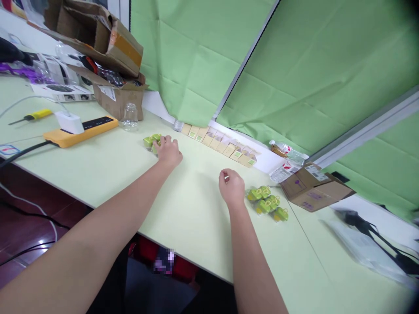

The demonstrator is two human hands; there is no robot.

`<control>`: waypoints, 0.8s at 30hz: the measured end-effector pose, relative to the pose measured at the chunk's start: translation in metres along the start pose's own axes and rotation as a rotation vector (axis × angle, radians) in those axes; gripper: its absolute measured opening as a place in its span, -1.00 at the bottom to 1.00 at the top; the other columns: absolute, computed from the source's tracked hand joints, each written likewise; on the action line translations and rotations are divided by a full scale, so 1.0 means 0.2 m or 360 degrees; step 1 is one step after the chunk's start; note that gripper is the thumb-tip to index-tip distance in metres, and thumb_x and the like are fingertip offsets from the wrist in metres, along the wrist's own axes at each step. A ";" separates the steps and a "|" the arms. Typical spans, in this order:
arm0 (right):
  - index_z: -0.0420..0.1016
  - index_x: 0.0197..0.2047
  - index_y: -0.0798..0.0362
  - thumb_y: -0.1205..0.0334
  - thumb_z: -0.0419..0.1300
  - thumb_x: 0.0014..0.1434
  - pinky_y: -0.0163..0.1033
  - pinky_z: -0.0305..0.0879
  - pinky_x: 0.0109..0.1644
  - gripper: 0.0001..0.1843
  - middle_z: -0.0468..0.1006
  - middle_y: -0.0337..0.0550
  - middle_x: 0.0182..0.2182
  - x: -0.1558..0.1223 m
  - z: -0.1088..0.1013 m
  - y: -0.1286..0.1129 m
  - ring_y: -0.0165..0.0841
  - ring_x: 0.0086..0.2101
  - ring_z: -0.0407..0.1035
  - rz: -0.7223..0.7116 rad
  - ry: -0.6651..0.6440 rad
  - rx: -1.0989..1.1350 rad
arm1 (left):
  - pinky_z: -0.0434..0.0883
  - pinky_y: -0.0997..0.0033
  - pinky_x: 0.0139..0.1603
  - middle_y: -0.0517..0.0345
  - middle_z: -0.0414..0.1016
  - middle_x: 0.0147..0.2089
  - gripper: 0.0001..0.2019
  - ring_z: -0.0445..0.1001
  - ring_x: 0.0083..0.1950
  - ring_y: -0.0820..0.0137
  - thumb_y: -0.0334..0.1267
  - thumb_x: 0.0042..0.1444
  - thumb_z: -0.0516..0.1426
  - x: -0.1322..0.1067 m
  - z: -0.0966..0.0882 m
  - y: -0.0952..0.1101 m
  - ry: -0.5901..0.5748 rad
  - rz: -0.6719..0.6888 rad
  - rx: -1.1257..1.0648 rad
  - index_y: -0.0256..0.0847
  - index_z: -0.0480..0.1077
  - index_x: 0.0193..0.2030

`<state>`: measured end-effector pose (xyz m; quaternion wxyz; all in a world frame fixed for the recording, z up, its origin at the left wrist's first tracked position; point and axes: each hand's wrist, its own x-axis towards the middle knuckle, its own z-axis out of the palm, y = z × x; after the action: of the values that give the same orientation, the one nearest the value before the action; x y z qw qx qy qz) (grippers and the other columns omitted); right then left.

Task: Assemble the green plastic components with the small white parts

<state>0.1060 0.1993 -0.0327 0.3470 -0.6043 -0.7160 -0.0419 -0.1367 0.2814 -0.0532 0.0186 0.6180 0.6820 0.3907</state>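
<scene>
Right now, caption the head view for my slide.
Left hand on green packets; right hand beside a second cluster.

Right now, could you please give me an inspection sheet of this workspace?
Surface: pale green table, bare between the hands.
Job's things: green items under the left hand's fingertips; a second green cluster just right of the right hand.
Clutter: row of small cartons along the back edge; cardboard box at right; open boxes at back left; glass jar; screwdriver.
Grippers: left hand rests on the green items; right hand loosely curled, whether it holds anything cannot be told.
Cables: power strip with white plug; black cable over the table edge.
Surroundings: green curtains behind.
</scene>
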 end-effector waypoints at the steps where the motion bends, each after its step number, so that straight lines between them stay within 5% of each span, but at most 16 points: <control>1: 0.54 -0.25 0.01 0.18 0.04 0.22 -0.22 0.26 -0.21 -0.76 0.58 -0.12 -0.31 -0.02 0.03 0.01 -0.35 -0.44 0.37 0.0003 -0.0060 0.0034 | -0.09 -0.33 0.28 -0.26 0.23 0.22 -0.70 0.03 0.33 -0.19 -0.34 0.04 0.12 0.00 0.01 -0.02 -0.0006 -0.0027 0.0027 -0.22 0.43 -0.06; 7: 0.54 -0.32 -0.02 0.12 0.07 0.21 -0.25 0.27 -0.27 -0.76 0.59 -0.22 -0.37 -0.08 0.07 0.05 -0.39 -0.49 0.36 0.0112 -0.0226 0.0291 | 0.19 -0.14 0.09 -0.17 0.37 0.02 -0.84 0.22 0.13 -0.06 -0.29 0.09 0.10 0.01 0.05 0.02 0.0066 0.0079 0.0063 -0.19 0.45 -0.21; 11: 0.54 -0.27 0.00 0.08 0.10 0.18 -0.24 0.31 -0.26 -0.76 0.59 -0.20 -0.35 -0.07 0.09 0.02 -0.37 -0.44 0.39 0.0180 -0.0253 0.0425 | 0.26 -0.01 0.15 -0.06 0.41 -0.03 -0.88 0.27 0.11 0.04 -0.21 0.09 0.16 -0.12 0.08 0.20 -0.0208 0.0275 -0.0394 -0.16 0.46 -0.26; 15: 0.50 -0.10 0.04 0.10 0.19 0.09 -0.25 0.34 -0.28 -0.68 0.59 -0.09 -0.20 -0.08 0.14 0.00 -0.31 -0.30 0.45 0.0140 -0.0422 0.0637 | 0.30 0.15 0.19 0.02 0.42 0.04 -0.77 0.28 0.16 0.18 -0.11 0.16 0.12 -0.30 0.09 0.40 -0.0586 0.0482 -0.1154 -0.15 0.42 -0.10; 20: 0.47 -0.09 0.01 0.00 0.21 0.10 -0.21 0.36 -0.26 -0.64 0.55 -0.07 -0.10 -0.08 0.16 0.02 -0.29 -0.25 0.44 0.0194 -0.0289 0.0650 | 0.35 0.18 0.13 0.06 0.43 0.05 -0.70 0.40 0.08 0.25 0.00 0.19 0.09 -0.31 0.08 0.44 -0.1002 -0.0011 -0.1966 -0.14 0.38 -0.07; 24: 0.48 -0.05 -0.03 -0.05 0.20 0.13 -0.19 0.38 -0.17 -0.62 0.52 -0.08 0.00 -0.06 0.18 0.04 -0.24 -0.11 0.43 0.0291 -0.0292 0.0787 | 0.32 0.19 0.20 0.02 0.46 -0.01 -0.76 0.43 0.11 0.29 -0.09 0.13 0.13 -0.23 0.09 0.39 -0.0890 -0.0210 -0.2248 -0.21 0.37 -0.18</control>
<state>0.0980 0.2084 -0.0696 0.4200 -0.5647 -0.6754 0.2205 -0.0520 0.2457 -0.0438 0.6050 0.4933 0.2753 0.5612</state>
